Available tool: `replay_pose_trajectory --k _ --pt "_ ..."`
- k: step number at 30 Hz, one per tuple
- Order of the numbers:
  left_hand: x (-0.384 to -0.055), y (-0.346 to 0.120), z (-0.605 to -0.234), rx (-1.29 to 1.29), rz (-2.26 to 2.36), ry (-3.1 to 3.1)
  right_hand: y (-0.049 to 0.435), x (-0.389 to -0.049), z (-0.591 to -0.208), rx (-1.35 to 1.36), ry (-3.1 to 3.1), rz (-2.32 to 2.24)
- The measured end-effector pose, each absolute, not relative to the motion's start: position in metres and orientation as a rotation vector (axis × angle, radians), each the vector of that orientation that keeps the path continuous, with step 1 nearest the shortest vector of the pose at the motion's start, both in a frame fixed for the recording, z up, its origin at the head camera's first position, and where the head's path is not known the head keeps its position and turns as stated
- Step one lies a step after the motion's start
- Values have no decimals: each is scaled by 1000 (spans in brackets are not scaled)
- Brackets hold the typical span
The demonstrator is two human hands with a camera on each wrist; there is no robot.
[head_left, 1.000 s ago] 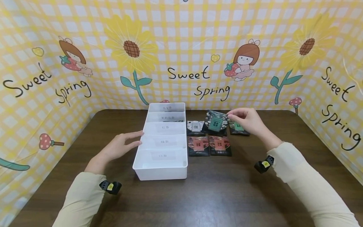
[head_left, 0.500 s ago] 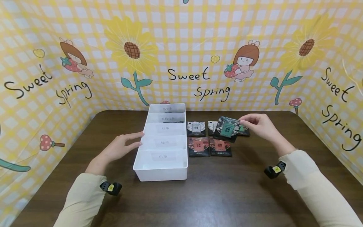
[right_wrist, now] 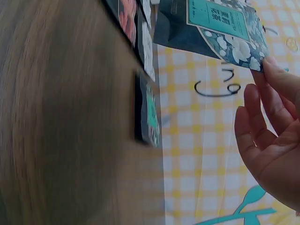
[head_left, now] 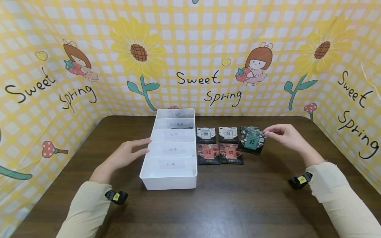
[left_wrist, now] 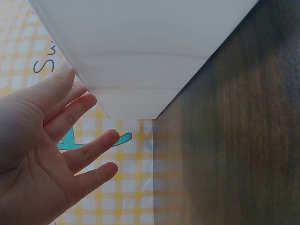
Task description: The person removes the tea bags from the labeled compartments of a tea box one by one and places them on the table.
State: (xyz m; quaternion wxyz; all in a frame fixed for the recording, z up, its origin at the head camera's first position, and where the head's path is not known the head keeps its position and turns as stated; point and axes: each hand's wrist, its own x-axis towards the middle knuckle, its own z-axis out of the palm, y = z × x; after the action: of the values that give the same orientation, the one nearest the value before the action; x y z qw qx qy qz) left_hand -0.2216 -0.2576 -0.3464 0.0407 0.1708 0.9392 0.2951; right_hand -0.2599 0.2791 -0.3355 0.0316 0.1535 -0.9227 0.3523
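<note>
My right hand (head_left: 284, 136) pinches the corner of a dark tea sachet (head_left: 252, 141) with a teal label and white flower print. In the right wrist view the held sachet sits above the table, and another green-labelled sachet (right_wrist: 150, 111) lies below it; the head view hides that one behind the held sachet. Two white-and-black sachets (head_left: 228, 135) and two red-and-black sachets (head_left: 209, 153) lie in two rows beside a white divided box (head_left: 169, 183). Fingertips of my left hand (head_left: 123, 154) touch the box's left rim, the other fingers spread.
The box has several labelled compartments; a dark edge shows in the second from the back. All stands on a dark wooden table (head_left: 229, 201). A yellow checked cloth (head_left: 190, 49) rises behind and at both sides.
The right hand has carried the teal-labelled sachet rightward and slightly nearer, uncovering the second white-and-black sachet and covering the green-labelled one. The left hand stays at the box.
</note>
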Motion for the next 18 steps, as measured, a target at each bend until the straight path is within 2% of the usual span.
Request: replay_pose_trajectory --k 18 --pt "-221 -258 -346 525 898 2884 313 -270 -357 544 -2973 1040"
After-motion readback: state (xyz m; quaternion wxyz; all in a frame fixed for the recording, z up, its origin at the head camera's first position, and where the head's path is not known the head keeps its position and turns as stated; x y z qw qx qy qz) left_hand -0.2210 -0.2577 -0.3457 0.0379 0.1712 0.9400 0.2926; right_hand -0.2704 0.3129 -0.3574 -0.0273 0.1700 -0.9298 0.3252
